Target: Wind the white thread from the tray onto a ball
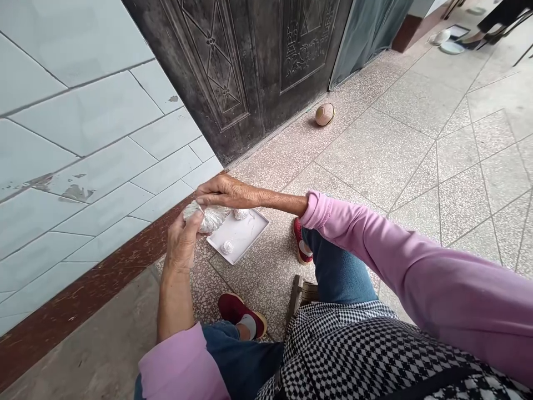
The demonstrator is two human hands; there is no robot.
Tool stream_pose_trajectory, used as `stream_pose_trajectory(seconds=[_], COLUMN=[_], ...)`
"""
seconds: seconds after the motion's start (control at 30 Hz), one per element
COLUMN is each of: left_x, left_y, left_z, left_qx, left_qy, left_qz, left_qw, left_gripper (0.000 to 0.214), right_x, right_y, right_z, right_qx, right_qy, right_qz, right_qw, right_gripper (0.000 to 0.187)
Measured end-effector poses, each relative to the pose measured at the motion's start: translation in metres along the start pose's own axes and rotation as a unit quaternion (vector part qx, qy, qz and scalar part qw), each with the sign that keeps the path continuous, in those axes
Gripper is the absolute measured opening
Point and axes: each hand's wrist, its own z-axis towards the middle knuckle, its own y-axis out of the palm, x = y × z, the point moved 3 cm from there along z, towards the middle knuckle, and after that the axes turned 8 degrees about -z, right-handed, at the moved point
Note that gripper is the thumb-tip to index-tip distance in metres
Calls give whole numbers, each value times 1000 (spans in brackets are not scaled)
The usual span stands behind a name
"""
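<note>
My left hand (183, 239) is closed around a small white bundle (208, 218) of cloth or fibre, held above the floor. My right hand (222, 191) reaches across from the right, its fingers pinched on the top of the same bundle. Just beyond the hands lies a flat white tray (245, 233) on the terrazzo floor. Two smaller white bundles rest on it, one near the far edge (240, 213) and one near the close edge (227, 246).
A pale tiled wall (83, 139) with a dark red skirting runs along the left. A dark embossed metal door (250, 61) stands ahead, with a small ball (325, 114) at its foot. My feet in red shoes (239, 311) rest on the floor beside a low wooden stool (302, 294).
</note>
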Motion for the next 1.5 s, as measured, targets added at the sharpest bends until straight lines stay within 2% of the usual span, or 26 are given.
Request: stream_pose_trajectory(seconds=[0.13, 0.23, 0.37, 0.47, 0.53, 0.73, 0.93, 1.03, 1.23, 1.33, 1.5], left_x=[8, 12, 9, 4, 2, 6, 14, 15, 19, 21, 16], left_y=[17, 24, 16, 10, 9, 16, 15, 15, 16, 8, -9], left_z=[-15, -18, -11, -6, -6, -10, -8, -8, -9, -7, 0], left_qx=[-43, -86, -55, -58, -59, 11, 28, 49, 100, 140, 177], left_qy=[-36, -32, -2, -4, -3, -3, -28, -28, 0, 35, 62], left_qz=[-47, -85, -130, -146, -147, -115, -118, -113, -93, -111, -78], left_qw=[997, 992, 990, 988, 987, 993, 992, 992, 991, 983, 979], left_gripper=[85, 84, 83, 71, 68, 90, 74, 72, 60, 56, 65], right_x=[21, 41, 66, 72, 70, 61, 72, 71, 53, 41, 17], right_y=[-13, -10, 5, 11, 12, 12, 23, 30, 37, 46, 59], right_z=[2, 6, 15, 20, 21, 19, 27, 26, 15, 8, -4], right_qx=[39, 29, 13, 13, 11, 12, 20, -15, -45, -68, -92], right_qy=[9, -15, -31, -16, 3, 47, 55, 85, 105, 91, 64], right_qz=[46, 83, 63, 43, 29, 8, 3, 1, -57, -73, -63], right_qw=[998, 996, 997, 999, 1000, 999, 998, 996, 992, 991, 992], right_gripper=[39, 43, 44, 44, 44, 39, 34, 33, 40, 37, 33])
